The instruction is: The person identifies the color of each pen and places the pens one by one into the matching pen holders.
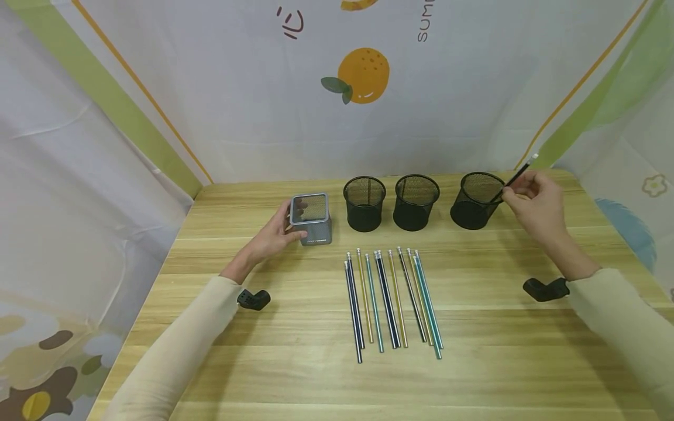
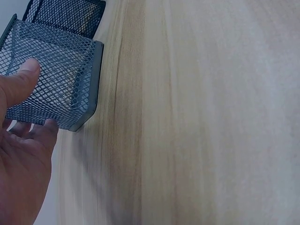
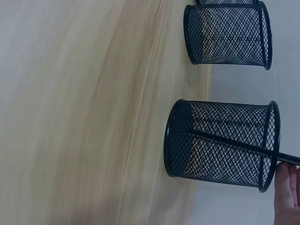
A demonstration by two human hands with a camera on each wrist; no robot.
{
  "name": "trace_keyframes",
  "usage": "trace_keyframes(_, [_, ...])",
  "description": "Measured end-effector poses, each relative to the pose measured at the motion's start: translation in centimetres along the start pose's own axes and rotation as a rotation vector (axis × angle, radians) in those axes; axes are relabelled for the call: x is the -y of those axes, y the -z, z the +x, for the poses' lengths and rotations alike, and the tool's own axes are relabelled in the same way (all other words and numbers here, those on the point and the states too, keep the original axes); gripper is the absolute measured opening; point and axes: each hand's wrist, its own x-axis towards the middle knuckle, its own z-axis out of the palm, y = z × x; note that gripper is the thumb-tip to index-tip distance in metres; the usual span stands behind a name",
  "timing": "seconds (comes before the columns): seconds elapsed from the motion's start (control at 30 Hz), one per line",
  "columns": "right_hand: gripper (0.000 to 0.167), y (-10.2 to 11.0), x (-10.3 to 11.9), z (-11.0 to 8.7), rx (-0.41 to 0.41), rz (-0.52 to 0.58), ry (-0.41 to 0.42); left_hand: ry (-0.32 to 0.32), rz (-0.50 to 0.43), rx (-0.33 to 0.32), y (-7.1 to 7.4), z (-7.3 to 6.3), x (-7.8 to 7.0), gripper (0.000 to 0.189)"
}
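My left hand holds a square grey mesh pen holder, thumb on the near side and fingers round the far left side. The left wrist view shows the thumb against the mesh. Over on the right, my right hand pinches a black pencil with a white eraser end up. The pencil slants down into the rightmost round black mesh pen holder. Through that holder's mesh, the right wrist view shows the pencil's lower part inside.
Two more round black mesh pen holders, one left and one middle, stand between my hands. Several pencils, dark, gold and teal, lie side by side on the wooden table. A printed curtain hangs behind the table.
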Motion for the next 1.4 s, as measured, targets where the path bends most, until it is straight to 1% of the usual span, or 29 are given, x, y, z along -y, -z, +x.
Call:
trace_keyframes(0.2, [0.012, 0.4, 0.6, -0.2, 0.009, -0.006, -0.015, 0.011, 0.003, -0.001, 0.0, 0.0, 0.0, 0.072])
trace_keyframes(0.33, [0.014, 0.9, 1.8, -0.7, 0.02, 0.024, -0.022, 0.01, 0.007, -0.002, 0.0, 0.0, -0.1, 0.072])
trace_keyframes(0.4, [0.014, 1.2, 2.0, -0.8, 0.018, 0.032, -0.025, 0.008, 0.008, -0.003, 0.0, 0.0, -0.1, 0.072])
trace_keyframes(0.47, [0.015, 1.6, 1.7, -0.8, 0.015, 0.039, -0.026, 0.006, 0.007, -0.003, 0.0, 0.0, -0.1, 0.073])
trace_keyframes(0.6, [0.018, 2.3, 0.4, -0.6, 0.01, 0.027, -0.041, 0.007, 0.001, -0.003, 0.0, -0.1, -0.1, 0.073])
trace_keyframes(0.67, [0.02, 2.7, 0.0, -0.7, 0.012, 0.015, -0.064, 0.007, 0.001, -0.003, 0.0, -0.1, -0.1, 0.073])
trace_keyframes(0.77, [0.022, 3.1, -0.2, -1.0, 0.014, -0.032, -0.102, 0.007, 0.002, -0.003, 0.0, -0.1, -0.1, 0.073])
trace_keyframes(0.87, [0.023, 3.5, -0.3, -1.4, 0.027, -0.066, -0.102, 0.008, 0.002, -0.003, 0.0, -0.1, -0.1, 0.073])
trace_keyframes(1.0, [0.025, 4.0, -0.6, -1.7, 0.057, -0.072, -0.1, 0.01, 0.002, -0.003, 0.0, -0.2, -0.1, 0.073])
trace_keyframes(1.03, [0.025, 4.2, -0.6, -1.7, 0.071, -0.059, -0.113, 0.01, 0.002, -0.003, 0.0, -0.2, -0.1, 0.073])
trace_keyframes(1.13, [0.029, 4.7, -0.9, -1.9, 0.14, -0.08, -0.184, 0.008, 0.005, -0.002, 0.0, -0.2, -0.1, 0.072])
trace_keyframes(1.23, [0.037, 5.0, -1.0, -2.1, 0.254, -0.134, -0.25, 0.003, 0.007, 0.0, 0.0, -0.1, -0.1, 0.072])
trace_keyframes(1.3, [0.042, 5.0, -1.1, -2.1, 0.334, -0.184, -0.27, 0.0, 0.007, 0.002, 0.0, -0.1, -0.1, 0.072])
trace_keyframes(1.4, [0.045, 4.7, -1.1, -2.1, 0.423, -0.237, -0.276, -0.002, 0.005, 0.005, 0.0, -0.1, -0.2, 0.072])
